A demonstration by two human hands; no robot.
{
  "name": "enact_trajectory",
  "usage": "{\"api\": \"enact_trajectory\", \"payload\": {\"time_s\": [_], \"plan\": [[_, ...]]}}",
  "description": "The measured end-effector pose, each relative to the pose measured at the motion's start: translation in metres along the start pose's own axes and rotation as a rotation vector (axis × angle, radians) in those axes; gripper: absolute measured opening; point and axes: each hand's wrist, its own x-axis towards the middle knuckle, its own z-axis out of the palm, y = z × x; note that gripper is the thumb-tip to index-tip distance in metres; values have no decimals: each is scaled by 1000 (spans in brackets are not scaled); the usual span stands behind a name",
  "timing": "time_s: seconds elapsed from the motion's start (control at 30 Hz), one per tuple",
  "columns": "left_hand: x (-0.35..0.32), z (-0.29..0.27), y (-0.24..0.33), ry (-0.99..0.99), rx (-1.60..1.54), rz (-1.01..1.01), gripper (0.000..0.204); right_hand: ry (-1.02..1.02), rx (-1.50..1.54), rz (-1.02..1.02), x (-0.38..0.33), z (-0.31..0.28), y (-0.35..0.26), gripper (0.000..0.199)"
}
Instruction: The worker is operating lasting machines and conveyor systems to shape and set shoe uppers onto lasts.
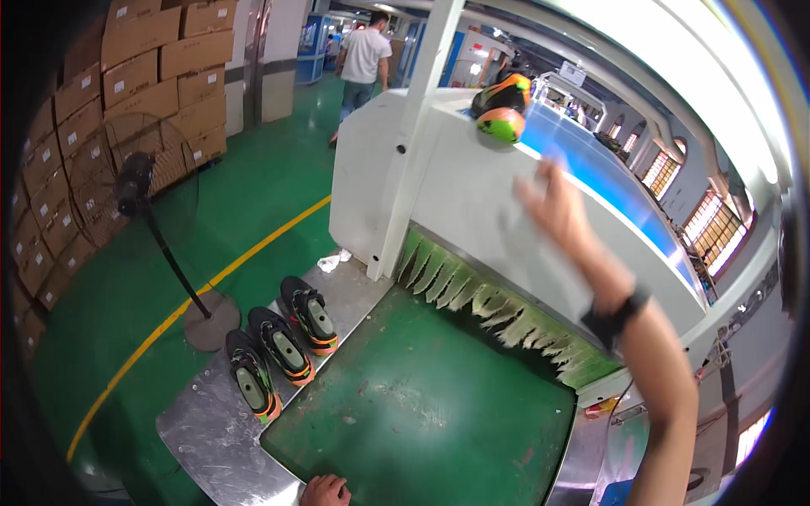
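Note:
My right hand (557, 209) is raised in front of the white machine panel (468, 190), blurred by motion. Its fingers look apart and hold nothing visible. Just beyond it, a black, orange and green shoe (502, 108) rests on the panel's top edge beside a blue conveyor surface (582, 152). At the lower edge my left hand (325, 491) rests with curled fingers near the metal rim of a green belt (413, 405); no object shows in it. Three black and orange shoes (287, 344) stand side by side on the metal ledge (221, 426) at left, with pale inserts inside.
A ragged green strip curtain (489, 312) hangs under the panel. A white post (418, 126) rises beside it. A pedestal fan (139, 185) stands left, near stacked cartons (135, 76). Crumpled white material (334, 261) lies on the ledge. Another person (364, 63) is farther back.

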Motion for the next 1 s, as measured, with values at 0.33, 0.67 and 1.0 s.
{"api": "enact_trajectory", "payload": {"time_s": [0.33,0.67,1.0], "plan": [[-3,39,-23,40,18,7,25,102,223,67,66,26,-12,37],[18,37,-21,179,27,248,9,-902,671,238,-142,-153,-161,52],[15,42,-27,144,-1,244,7,-962,515,303,-134,-225,-181,52]]}}
